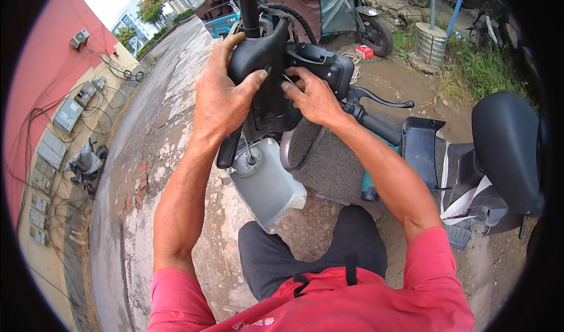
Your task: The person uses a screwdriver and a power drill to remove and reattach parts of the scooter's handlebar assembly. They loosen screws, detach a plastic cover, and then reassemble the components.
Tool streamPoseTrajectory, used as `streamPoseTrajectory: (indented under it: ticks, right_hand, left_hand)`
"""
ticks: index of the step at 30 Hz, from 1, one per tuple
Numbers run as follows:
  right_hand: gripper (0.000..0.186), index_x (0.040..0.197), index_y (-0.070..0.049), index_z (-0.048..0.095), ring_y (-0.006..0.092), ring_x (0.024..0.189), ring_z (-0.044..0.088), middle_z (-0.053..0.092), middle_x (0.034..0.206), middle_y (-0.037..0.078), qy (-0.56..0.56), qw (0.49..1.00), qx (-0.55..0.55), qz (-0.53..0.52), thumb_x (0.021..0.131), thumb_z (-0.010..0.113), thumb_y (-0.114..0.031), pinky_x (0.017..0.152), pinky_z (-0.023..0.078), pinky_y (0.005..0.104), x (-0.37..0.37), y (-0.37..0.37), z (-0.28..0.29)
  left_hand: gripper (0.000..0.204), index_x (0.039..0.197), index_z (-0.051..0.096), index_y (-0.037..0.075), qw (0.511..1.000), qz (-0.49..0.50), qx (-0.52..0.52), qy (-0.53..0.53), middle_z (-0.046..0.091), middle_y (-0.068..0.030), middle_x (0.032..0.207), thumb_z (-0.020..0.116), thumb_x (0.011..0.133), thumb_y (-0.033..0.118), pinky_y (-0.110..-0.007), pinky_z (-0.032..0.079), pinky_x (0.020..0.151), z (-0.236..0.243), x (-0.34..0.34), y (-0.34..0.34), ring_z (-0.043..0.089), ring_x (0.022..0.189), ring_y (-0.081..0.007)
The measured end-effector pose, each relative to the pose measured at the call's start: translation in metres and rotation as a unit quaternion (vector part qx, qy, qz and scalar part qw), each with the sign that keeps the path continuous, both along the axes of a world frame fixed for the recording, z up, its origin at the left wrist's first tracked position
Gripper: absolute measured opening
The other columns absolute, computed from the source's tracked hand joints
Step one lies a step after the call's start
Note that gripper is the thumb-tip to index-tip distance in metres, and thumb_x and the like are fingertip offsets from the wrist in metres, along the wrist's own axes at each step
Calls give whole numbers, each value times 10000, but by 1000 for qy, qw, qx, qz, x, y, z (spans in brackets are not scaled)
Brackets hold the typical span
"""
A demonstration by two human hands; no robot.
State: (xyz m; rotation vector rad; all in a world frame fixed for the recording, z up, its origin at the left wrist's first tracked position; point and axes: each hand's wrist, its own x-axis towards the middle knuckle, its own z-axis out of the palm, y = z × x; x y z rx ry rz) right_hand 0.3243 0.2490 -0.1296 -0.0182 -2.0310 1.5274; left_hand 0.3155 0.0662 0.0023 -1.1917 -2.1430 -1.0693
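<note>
In front of me is the black plastic cover (267, 91) of a partly dismantled scooter, round its upright steering column (249, 15). My left hand (223, 100) grips the cover's left side, fingers over its top and thumb pressed on its face. On the right side of the cover, my right hand (311, 97) is closed in a pinch; a thin, shiny thing shows at its fingertips, too small to name. Beside that hand is a handlebar with a black brake lever (385, 100). Below the cover hangs a pale grey plastic panel (267, 185).
To the right are a black scooter seat (505, 150) and a black plastic body part (420, 144). Farther off lie a small red box (365, 52), a wheel (376, 35) and a concrete-filled bucket (430, 45). Meter boxes (67, 115) and loose cables line the left wall.
</note>
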Motion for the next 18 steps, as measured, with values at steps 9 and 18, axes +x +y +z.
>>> streamPoseTrajectory:
  ticks: [9,18]
  right_hand:
    - [236,1041,16,725,293,813,760,766,870,165,65,996,-6,-66,939,702,-195,770,579,381,-14,-3,6]
    - [231,1048,9,723,343,877,756,762,917,195,33,990,87,-101,915,700,-179,813,581,409,10,20,15]
  left_hand:
    - [685,1447,536,42,997,53,-26,-40,701,-212,1231,799,832,191,-385,571,951,2,2,-3,708,1112,-270]
    - [624,1380,533,-25,997,22,-17,73,720,-288,1063,789,858,203,-443,582,839,-2,0,0,746,946,-408]
